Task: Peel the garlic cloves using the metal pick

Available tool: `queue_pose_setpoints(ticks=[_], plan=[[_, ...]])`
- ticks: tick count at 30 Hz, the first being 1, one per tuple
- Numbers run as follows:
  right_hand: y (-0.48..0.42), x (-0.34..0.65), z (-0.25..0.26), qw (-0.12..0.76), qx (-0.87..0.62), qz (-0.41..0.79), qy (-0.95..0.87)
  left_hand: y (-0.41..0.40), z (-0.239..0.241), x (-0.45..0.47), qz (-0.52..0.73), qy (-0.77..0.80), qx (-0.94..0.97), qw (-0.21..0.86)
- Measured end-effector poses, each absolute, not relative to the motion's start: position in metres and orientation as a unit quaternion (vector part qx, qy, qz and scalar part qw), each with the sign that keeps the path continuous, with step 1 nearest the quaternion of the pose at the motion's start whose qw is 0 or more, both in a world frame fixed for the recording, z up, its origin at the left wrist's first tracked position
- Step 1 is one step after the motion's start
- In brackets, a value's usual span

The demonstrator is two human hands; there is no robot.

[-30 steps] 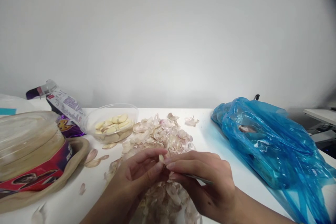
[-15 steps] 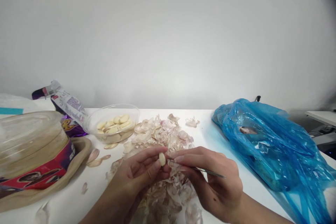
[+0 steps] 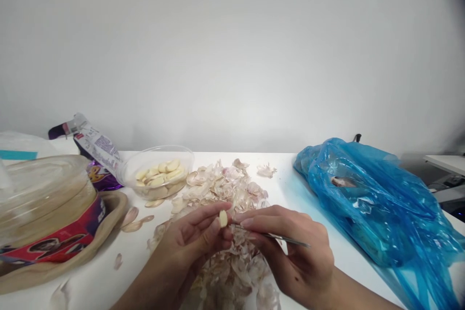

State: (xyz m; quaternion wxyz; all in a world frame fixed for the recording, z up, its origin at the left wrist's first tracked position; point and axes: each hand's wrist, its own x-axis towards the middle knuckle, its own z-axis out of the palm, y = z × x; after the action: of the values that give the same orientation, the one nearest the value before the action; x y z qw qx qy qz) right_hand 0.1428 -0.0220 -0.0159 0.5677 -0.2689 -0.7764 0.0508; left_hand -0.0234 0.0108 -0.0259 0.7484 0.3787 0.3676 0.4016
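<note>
Between the thumb and fingers of my left hand (image 3: 198,240) is a pale garlic clove (image 3: 223,219), held upright. My right hand (image 3: 296,244) grips a thin metal tool (image 3: 288,240) that looks like a small knife; its tip is hidden behind the fingers near the clove. Both hands hover over a heap of dry garlic skins (image 3: 232,189), almost touching each other. Behind and left of them, a clear plastic bowl (image 3: 127,169) contains several peeled cloves (image 3: 165,173).
A blue plastic bag (image 3: 370,208) covers the right side of the white table (image 3: 286,193). On the left are a large clear-lidded tub (image 3: 47,208) in a brown tray (image 3: 112,203) and a purple wrapper (image 3: 101,174). Loose unpeeled cloves (image 3: 131,215) lie beside the tray.
The clove has turned slightly in my left fingers and now shows a paler, flatter face. Both hands stay nearly in place. The view has shifted a little.
</note>
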Motion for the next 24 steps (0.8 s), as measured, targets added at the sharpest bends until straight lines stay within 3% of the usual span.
queue_pose_setpoints(ticks=[24], plan=[[-0.0205, 0.1421, -0.0163, 0.551, -0.262, 0.041, -0.792, 0.0119, -0.034, -0.0261, 0.401, 0.353, 0.37, 0.76]])
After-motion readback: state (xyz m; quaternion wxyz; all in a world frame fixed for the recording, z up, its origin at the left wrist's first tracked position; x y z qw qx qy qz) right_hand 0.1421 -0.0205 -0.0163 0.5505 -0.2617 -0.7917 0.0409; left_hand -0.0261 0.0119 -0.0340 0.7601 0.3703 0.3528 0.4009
